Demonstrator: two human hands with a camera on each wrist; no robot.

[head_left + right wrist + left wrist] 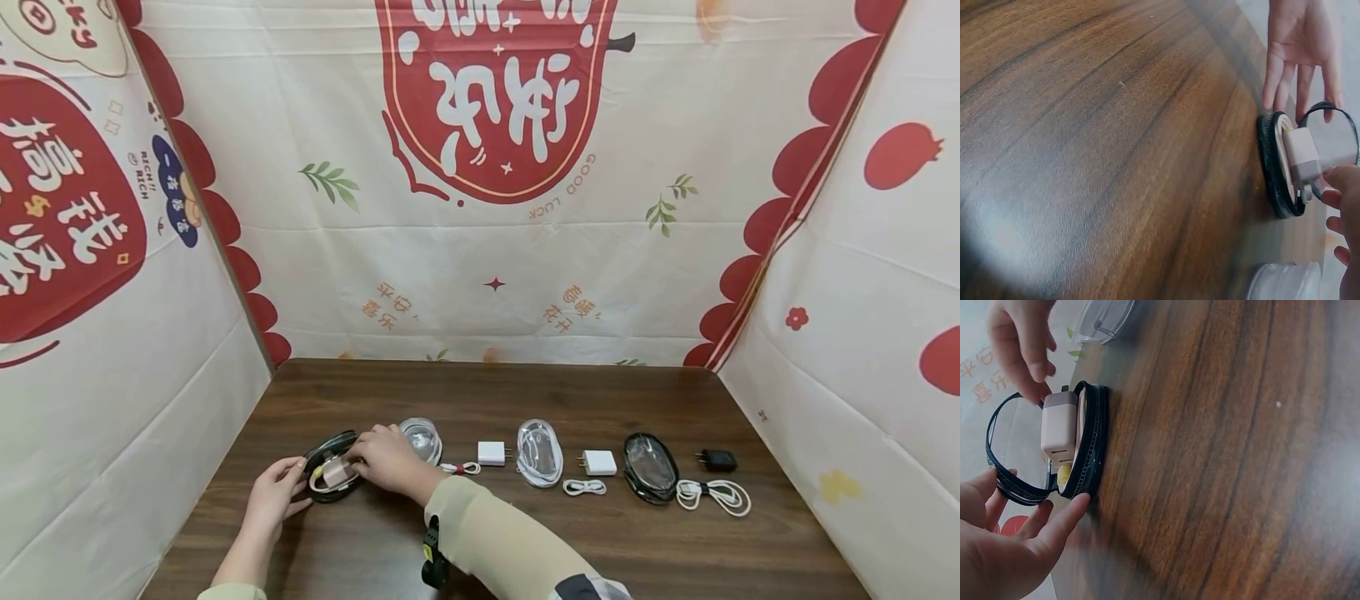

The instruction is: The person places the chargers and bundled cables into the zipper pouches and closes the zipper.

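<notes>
My left hand (270,496) holds an unzipped clear oval case with black trim (1099,440) at the table's left side; its thumb and finger pinch the lid's rim. A pinkish charger plug (1059,428) with a darker prong end sits in the case mouth. Under it show a pale coiled cable (1281,131) and a bit of yellow (1064,474). From the other side my right hand (392,460) reaches in, fingers extended downward, fingertips right at the lid's rim (999,456) beside the charger's prong end.
Rightward in a row lie a clear round case (422,440), a red-tied cable (467,468), a white charger (491,453), a white-trimmed case (539,454), another white charger (599,462), a white cable (584,487), a black-trimmed case (651,468), a black charger (717,460) and a cable (723,497).
</notes>
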